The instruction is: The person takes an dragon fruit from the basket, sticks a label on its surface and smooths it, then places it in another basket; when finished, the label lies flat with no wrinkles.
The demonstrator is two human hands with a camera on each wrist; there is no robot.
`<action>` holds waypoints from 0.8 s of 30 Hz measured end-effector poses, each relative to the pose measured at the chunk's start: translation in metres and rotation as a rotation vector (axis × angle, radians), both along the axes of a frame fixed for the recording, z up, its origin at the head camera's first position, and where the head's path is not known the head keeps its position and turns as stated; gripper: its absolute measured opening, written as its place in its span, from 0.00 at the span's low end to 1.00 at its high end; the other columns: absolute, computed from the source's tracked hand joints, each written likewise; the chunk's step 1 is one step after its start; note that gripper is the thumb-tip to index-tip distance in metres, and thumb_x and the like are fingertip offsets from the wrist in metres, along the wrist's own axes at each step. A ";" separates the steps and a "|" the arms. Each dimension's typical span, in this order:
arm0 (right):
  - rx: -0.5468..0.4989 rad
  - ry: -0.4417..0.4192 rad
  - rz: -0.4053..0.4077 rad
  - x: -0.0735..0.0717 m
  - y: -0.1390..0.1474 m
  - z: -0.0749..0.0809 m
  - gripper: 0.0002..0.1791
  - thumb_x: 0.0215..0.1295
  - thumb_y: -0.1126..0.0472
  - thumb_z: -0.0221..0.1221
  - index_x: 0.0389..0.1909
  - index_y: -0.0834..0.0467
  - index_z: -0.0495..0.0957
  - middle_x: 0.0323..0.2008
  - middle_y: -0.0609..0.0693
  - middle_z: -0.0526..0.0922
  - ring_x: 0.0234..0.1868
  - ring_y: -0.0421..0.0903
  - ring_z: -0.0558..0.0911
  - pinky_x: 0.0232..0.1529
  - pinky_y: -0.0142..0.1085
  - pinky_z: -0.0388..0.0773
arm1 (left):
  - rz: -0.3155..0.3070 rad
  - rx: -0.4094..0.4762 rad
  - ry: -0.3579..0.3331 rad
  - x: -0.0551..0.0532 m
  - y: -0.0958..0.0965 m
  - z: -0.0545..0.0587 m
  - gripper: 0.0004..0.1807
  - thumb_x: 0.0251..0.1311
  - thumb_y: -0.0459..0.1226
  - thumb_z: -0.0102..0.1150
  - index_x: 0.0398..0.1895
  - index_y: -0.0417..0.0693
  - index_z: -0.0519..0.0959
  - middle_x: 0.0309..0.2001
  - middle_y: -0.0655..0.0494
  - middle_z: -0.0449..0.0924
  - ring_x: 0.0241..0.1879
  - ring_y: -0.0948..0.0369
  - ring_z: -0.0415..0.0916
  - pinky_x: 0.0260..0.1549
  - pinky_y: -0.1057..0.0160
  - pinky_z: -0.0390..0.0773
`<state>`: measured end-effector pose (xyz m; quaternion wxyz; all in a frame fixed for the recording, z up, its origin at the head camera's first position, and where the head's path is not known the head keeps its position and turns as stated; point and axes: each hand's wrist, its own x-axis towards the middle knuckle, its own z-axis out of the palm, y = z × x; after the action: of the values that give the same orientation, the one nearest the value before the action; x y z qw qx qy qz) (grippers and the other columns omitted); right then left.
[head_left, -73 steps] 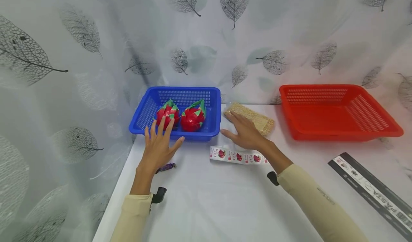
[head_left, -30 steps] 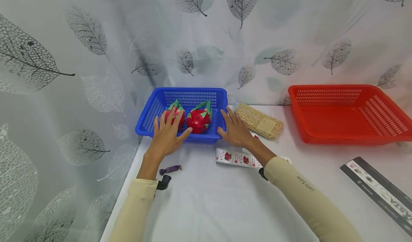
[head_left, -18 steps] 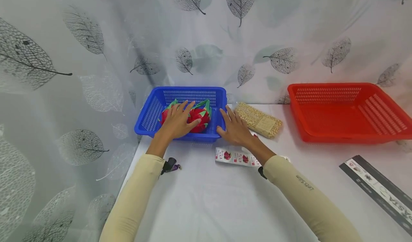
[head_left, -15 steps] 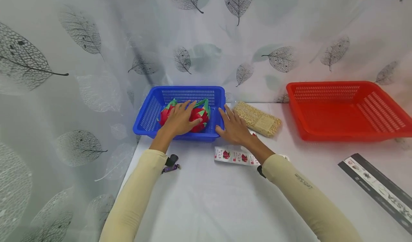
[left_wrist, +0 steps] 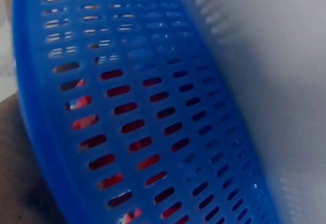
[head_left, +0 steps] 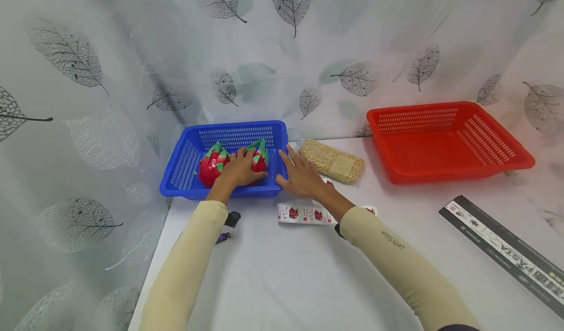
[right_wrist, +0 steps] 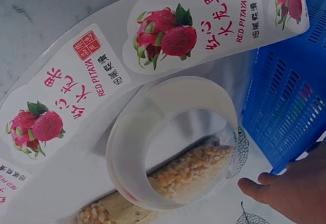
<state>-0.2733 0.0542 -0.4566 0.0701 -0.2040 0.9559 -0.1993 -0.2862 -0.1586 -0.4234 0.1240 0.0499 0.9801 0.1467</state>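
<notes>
A blue plastic basket stands at the back left with two red dragon fruits in it. The left one sits uncovered. Over the right dragon fruit lies my left hand, fingers bent over its near left side and thumb in front, hiding much of it. In the left wrist view the slotted basket wall fills the middle, red showing through the slots. My right hand has its fingers spread at the basket's right rim. A roll of dragon fruit labels lies close to it.
A clear bag of corn kernels lies right of the blue basket. Farther right stands a red basket. A long black-and-white pasta box lies at the right. A small purple-wrapped candy lies near the left wrist.
My left hand has moved right from the left dragon fruit to the right one, its fingers now bent over it. The right hand went from the corn bag to the basket rim.
</notes>
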 end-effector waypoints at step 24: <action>0.014 -0.017 0.002 0.004 0.002 0.008 0.44 0.79 0.41 0.46 0.88 0.49 0.41 0.88 0.52 0.35 0.86 0.63 0.38 0.81 0.68 0.46 | 0.065 -0.150 0.116 -0.012 0.011 -0.020 0.52 0.59 0.55 0.73 0.83 0.50 0.59 0.72 0.28 0.63 0.72 0.31 0.64 0.63 0.28 0.75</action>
<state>-0.2692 0.0558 -0.4487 0.0798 -0.2026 0.9564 -0.1944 -0.2979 -0.1473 -0.4438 0.0655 0.0172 0.9950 0.0737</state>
